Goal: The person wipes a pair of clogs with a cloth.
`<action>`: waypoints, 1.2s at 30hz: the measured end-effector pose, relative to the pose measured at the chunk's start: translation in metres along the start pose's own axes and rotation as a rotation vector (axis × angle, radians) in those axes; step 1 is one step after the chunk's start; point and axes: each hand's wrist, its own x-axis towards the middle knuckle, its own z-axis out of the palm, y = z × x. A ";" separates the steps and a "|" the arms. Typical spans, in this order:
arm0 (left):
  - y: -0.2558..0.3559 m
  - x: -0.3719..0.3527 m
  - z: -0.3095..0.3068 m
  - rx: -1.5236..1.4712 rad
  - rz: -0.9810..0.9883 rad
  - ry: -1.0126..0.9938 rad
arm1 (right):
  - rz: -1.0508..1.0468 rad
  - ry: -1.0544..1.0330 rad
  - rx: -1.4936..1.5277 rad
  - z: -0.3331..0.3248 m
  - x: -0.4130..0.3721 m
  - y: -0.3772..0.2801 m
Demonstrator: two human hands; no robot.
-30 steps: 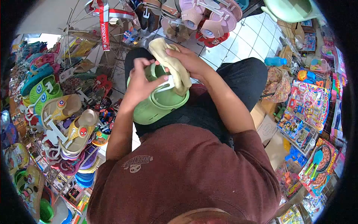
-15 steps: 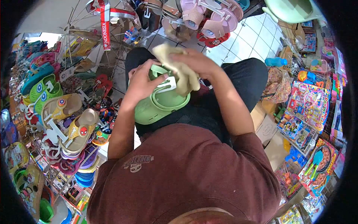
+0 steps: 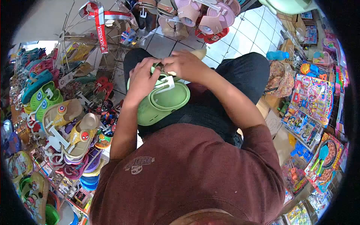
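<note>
Pale-green clog [image 3: 161,103], white hanger [image 3: 167,84] clipped in; left grip [image 3: 140,80] clasps its end, right grip [image 3: 183,65] clenches a cloth [image 3: 199,53].

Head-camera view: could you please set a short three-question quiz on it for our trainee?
1. True or false: the left hand grips the green clog.
2. What does the right hand hold? A. a blue bottle B. a beige cloth C. a red sandal
3. Fill in: the yellow sandal is on the person's ___ side.
Key: 1 true; 2 B; 3 left.
</note>
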 end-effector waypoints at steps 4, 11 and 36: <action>-0.001 0.000 0.005 -0.045 -0.071 -0.068 | -0.080 -0.102 -0.188 -0.004 0.001 0.006; 0.006 0.007 0.002 0.047 -0.173 -0.203 | 0.401 -0.483 0.041 -0.020 -0.011 0.002; 0.002 0.010 0.003 0.000 -0.180 -0.216 | 0.232 -0.228 0.397 -0.004 -0.007 0.010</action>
